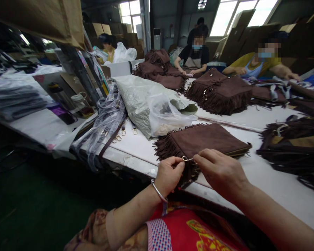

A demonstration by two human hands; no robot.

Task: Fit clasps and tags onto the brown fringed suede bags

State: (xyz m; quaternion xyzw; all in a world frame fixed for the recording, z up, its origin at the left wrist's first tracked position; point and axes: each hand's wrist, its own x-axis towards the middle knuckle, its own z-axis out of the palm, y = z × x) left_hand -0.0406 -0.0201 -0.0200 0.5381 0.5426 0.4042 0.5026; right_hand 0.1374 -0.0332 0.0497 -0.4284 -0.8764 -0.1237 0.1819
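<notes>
A dark brown fringed bag (209, 137) lies flat on the white table in front of me, its zipped edge to the right. My left hand (170, 174) pinches a small gold metal ring (184, 158) between thumb and forefinger at the bag's near corner. From the right, my right hand (219, 170) is closed with its fingertips beside the ring, on a thin light-coloured piece too small to name. Brown fringe and gold hardware (191, 174) hang below, between the two hands.
Left of the bag are a grey plastic sack (136, 101), plastic-wrapped straps (104, 122) and loose gold clasps (124, 131). More fringed bags (222, 90) are piled beyond, with dark bags (293, 143) at right. Co-workers (195, 55) sit across the table (282, 195).
</notes>
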